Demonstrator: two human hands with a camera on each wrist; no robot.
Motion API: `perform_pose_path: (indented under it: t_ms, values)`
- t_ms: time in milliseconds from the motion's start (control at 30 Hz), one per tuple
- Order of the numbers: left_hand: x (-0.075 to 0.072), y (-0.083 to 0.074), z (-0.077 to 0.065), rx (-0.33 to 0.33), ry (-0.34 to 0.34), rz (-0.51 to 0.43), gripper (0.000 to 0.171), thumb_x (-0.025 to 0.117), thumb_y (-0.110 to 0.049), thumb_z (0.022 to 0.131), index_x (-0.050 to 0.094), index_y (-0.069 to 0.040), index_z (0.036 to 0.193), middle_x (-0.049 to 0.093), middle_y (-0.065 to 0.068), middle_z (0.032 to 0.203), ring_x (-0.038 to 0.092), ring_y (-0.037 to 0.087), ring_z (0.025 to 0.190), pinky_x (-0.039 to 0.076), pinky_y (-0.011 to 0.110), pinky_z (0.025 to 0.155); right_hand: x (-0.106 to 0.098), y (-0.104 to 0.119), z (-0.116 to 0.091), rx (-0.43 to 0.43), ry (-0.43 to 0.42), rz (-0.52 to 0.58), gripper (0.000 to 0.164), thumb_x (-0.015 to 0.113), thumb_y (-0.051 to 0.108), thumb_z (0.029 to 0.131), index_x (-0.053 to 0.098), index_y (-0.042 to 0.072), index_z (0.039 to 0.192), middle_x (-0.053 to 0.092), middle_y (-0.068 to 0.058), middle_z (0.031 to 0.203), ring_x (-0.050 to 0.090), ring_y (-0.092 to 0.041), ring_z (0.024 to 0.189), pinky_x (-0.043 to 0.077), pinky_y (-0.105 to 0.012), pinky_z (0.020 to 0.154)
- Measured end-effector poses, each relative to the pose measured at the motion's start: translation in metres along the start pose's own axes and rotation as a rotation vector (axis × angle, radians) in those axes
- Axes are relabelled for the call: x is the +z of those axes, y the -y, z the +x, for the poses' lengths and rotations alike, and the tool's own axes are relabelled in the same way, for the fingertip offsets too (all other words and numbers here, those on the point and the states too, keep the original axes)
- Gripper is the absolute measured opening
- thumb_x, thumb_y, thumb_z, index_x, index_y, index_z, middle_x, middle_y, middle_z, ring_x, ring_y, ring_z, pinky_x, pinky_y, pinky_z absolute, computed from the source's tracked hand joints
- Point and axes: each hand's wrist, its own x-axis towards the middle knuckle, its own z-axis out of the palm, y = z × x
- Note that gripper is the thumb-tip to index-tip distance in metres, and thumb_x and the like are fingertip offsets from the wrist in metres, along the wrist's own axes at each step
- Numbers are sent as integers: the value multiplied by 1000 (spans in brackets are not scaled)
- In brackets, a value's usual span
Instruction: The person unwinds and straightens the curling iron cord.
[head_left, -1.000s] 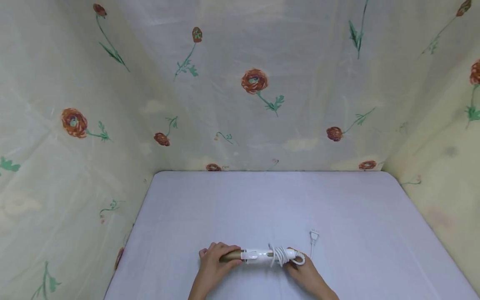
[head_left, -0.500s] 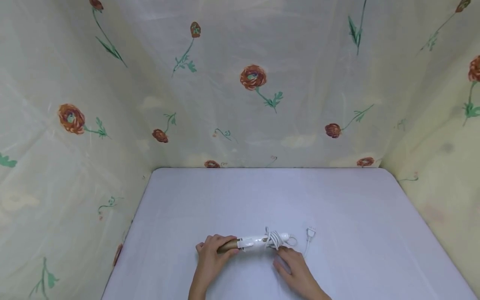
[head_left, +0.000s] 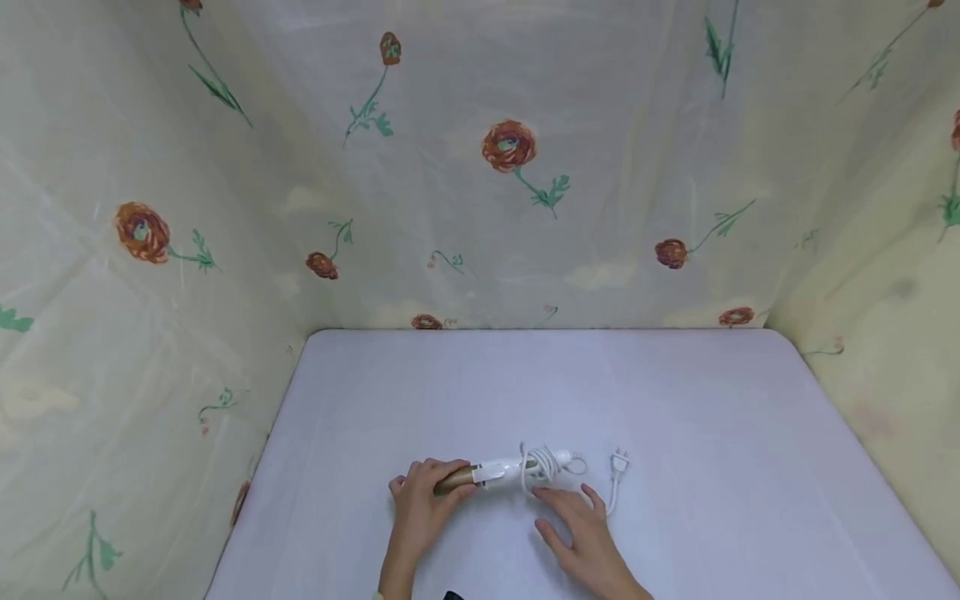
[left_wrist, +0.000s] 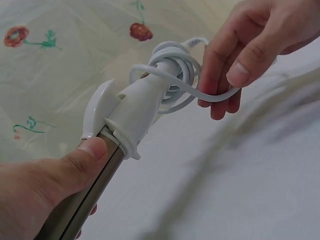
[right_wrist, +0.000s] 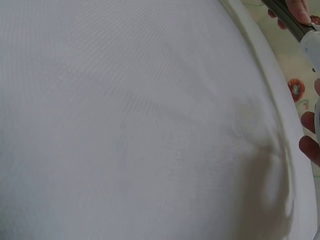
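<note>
My left hand [head_left: 420, 497] grips the brown-gold barrel of a curling iron [left_wrist: 135, 105], its thumb close to the white clamp lever [left_wrist: 97, 109]. The iron's white handle points away and to the right, wrapped in several loops of its white power cord [left_wrist: 172, 75]. At those loops, my right hand [head_left: 581, 533] holds one strand of cord, drawn out between thumb and curled fingers in the left wrist view. The cord's two-prong plug [head_left: 619, 461] lies on the white-covered table beyond the right hand. Only the right hand's fingertips [right_wrist: 310, 148] show at the edge of the right wrist view.
A white cloth covers the table [head_left: 712, 433]. Floral curtains [head_left: 600, 167] surround its back and both sides. A small black thing [head_left: 452, 596] peeks in at the bottom edge of the head view, by the left forearm.
The right hand has moved from the handle's cord end leftward and nearer to the wound loops. The curling iron now tilts slightly up at its right end. The left hand keeps its grip.
</note>
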Motion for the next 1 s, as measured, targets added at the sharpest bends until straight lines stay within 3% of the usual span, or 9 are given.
perform_pose_path:
  t_ms: [133,233,433,600,767,1000]
  values:
    - [1,-1,3,4,1,17,36,73,-47,71,71,-34,105,68,-11,92,50,9,83,21,41,80,-4,4,3,36,15,1,39,76,12,76,64,15,114,69,4,107,63,-16,100,26,-53,98]
    - [1,-1,4,18,-5,28,36,73,-47,71,71,-33,104,68,-10,91,50,9,82,22,41,80,-6,5,3,27,16,-8,35,77,13,76,66,14,108,70,7,100,64,-10,94,32,-44,95]
    - [2,-1,4,43,-14,55,36,74,-46,70,72,-32,103,68,-10,90,50,10,81,23,40,78,-11,7,5,-16,3,-4,28,78,12,74,67,18,100,66,18,84,58,4,74,42,-27,78]
    - [4,0,5,36,-5,65,36,74,-46,70,71,-33,103,68,-10,90,50,9,81,23,38,77,-17,11,6,-13,-12,25,25,78,11,74,68,19,95,63,22,83,53,6,70,38,-21,73]
    - [6,1,6,78,-23,71,36,74,-47,69,72,-32,102,68,-10,88,51,9,80,22,38,77,-23,12,9,-39,-57,44,24,81,10,71,69,20,89,63,22,79,49,5,64,30,-13,67]
    - [8,1,8,95,-24,80,35,75,-47,68,73,-31,100,69,-9,86,52,10,79,23,39,76,-32,11,14,-90,-80,67,24,81,9,70,69,21,86,58,24,73,45,2,57,25,-13,64]
